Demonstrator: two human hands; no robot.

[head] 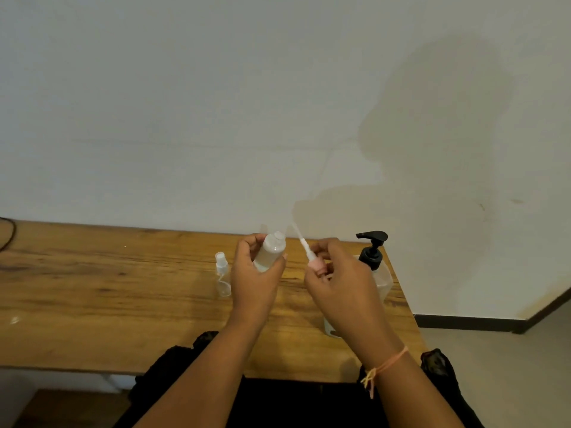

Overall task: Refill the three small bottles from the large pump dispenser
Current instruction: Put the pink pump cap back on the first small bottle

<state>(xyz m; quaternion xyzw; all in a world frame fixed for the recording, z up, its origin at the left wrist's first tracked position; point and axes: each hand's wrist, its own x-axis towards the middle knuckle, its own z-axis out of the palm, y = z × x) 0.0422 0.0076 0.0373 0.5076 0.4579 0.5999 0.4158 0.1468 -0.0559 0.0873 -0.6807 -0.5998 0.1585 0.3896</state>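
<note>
Where the pump stands: the pump [372, 251] is upright at the far right corner of the table [123, 288], close to the wall [216, 103]. Its black head has the spout turned left, and its clear body is partly behind the right hand.
Left hand: the left hand [256, 273] is raised over the table, left of the pump. Its fingers and thumb are curled round a bottle.
Bottle: the bottle [270, 253] is clear and sits in the left hand's grip. It is tilted, with its open neck uppermost and leaning toward the pump. How full it is cannot be told.
Right hand: the right hand [336, 282] is just left of the pump, between it and the bottle. Its fingertips pinch a cap.
Cap: the cap [309, 256] has a pink collar at the fingertips. Its white stem and thin tube slant up and away from the pump. It is near the bottle's neck but apart from it.
Spray bottle: the spray bottle [223, 274] is clear and capped. It stands on the table farther left of the pump than both hands, just beyond the left hand.
Pale thing: the pale thing [329, 327] is on the table, nearer the person than the pump. It is mostly hidden under the right wrist, so what it is cannot be told.
Thread: a pink-orange thread [386, 364] is tied round the right wrist.
Cable: a dark cable [7, 233] lies at the table's left end, well apart from the pump.
</note>
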